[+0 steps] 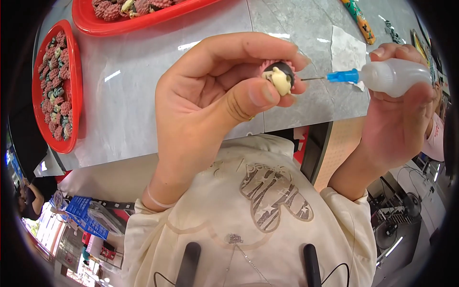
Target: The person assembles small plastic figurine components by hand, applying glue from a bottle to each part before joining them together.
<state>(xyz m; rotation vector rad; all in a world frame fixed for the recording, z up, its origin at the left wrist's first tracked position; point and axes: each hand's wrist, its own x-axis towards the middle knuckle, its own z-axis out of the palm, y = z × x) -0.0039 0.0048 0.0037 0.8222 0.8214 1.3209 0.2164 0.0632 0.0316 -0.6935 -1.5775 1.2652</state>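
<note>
Between the thumb and fingers of my left hand (205,81) is a small figurine head (280,79), cream-faced with black hair and a pink ruffled part behind it. My right hand (394,115) grips a translucent squeeze bottle (397,76) lying sideways. Its blue needle tip (343,76) points left, and the thin metal needle reaches close to the side of the head. Whether the needle touches the head, I cannot tell.
Two red trays, one at the left (76,95) and one at the back (129,28), hold many small pink, cream and dark pieces. A white paper (346,50) lies on the grey table (124,105). Behind it is a green-and-orange printed stick (361,24). People are visible at the far edges.
</note>
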